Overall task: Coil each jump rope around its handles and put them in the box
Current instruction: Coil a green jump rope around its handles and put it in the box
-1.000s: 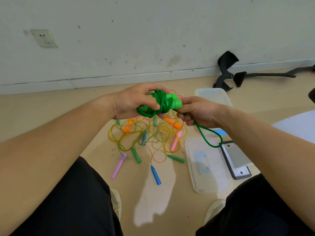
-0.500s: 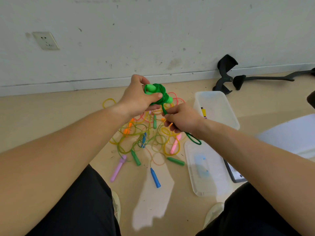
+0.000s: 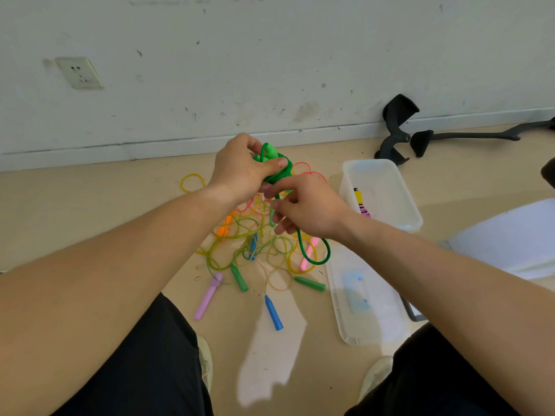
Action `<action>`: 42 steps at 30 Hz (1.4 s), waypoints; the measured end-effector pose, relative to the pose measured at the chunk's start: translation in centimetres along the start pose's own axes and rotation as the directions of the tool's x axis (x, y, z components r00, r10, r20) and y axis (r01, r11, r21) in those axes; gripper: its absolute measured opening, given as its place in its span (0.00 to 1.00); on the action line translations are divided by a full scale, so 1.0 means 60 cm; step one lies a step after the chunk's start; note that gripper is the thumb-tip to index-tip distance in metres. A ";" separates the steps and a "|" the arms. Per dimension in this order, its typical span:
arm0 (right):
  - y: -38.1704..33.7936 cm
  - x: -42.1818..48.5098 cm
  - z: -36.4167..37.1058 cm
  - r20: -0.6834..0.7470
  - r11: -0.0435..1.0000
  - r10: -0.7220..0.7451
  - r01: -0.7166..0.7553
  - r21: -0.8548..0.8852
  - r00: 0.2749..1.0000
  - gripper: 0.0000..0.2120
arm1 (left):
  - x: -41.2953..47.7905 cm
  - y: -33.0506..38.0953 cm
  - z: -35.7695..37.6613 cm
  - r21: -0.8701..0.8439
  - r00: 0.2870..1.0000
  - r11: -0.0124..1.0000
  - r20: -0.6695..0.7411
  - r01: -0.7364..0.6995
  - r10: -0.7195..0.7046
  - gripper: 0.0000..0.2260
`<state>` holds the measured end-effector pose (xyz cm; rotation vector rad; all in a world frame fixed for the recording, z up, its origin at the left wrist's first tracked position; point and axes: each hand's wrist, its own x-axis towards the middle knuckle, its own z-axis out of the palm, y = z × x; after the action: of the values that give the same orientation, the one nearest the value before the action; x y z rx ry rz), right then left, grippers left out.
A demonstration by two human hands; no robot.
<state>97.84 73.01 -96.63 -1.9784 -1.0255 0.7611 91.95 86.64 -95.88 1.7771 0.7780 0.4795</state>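
Clutching the half-coiled green jump rope (image 3: 274,166) in the left grip (image 3: 240,169), thumb across the coils, handle ends up, in the air above the tangled pile (image 3: 258,244) on the floor (image 3: 90,211). Pinching its loose tail (image 3: 318,258) in the right grip (image 3: 306,208) just below, the loop dangling beside the lid (image 3: 366,325). Open floor left of the pile; box (image 3: 402,187) close on the right. Handles mostly hidden under fingers and coils. Turned end-up since a second ago, then crosswise between both grips.
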 end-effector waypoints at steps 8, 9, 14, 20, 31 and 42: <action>0.006 0.001 -0.045 0.176 0.999 -0.046 0.044 0.016 0.983 0.16 | -0.001 0.003 -0.008 -0.022 0.996 0.999 0.081 -0.036 0.038 0.06; 0.009 0.002 -0.048 0.156 0.998 -0.053 0.059 -0.034 0.986 0.14 | 0.000 0.002 -0.008 -0.028 0.996 0.999 0.090 -0.025 0.027 0.05; 0.015 0.009 -0.051 0.011 0.943 -0.141 0.138 -0.303 0.990 0.12 | 0.002 -0.002 -0.015 -0.040 0.993 0.999 0.119 0.010 -0.006 0.05; -0.004 0.008 -0.055 -0.218 0.964 -0.243 0.210 -0.166 0.945 0.08 | 0.002 0.002 -0.018 -0.066 0.990 0.997 0.137 0.027 -0.018 0.04; -0.006 0.013 -0.039 -0.327 0.969 -0.135 0.193 0.152 0.935 0.18 | -0.007 0.005 -0.016 0.009 0.961 0.996 0.262 0.091 -0.090 0.08; -0.023 0.013 -0.057 -0.199 0.948 0.005 0.059 0.311 0.980 0.04 | -0.013 0.015 -0.003 0.022 0.980 0.998 0.190 0.053 -0.056 0.09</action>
<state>100.30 72.97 -93.79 -1.7197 -0.7589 0.6533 91.54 86.01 -94.94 1.7828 0.6959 0.2618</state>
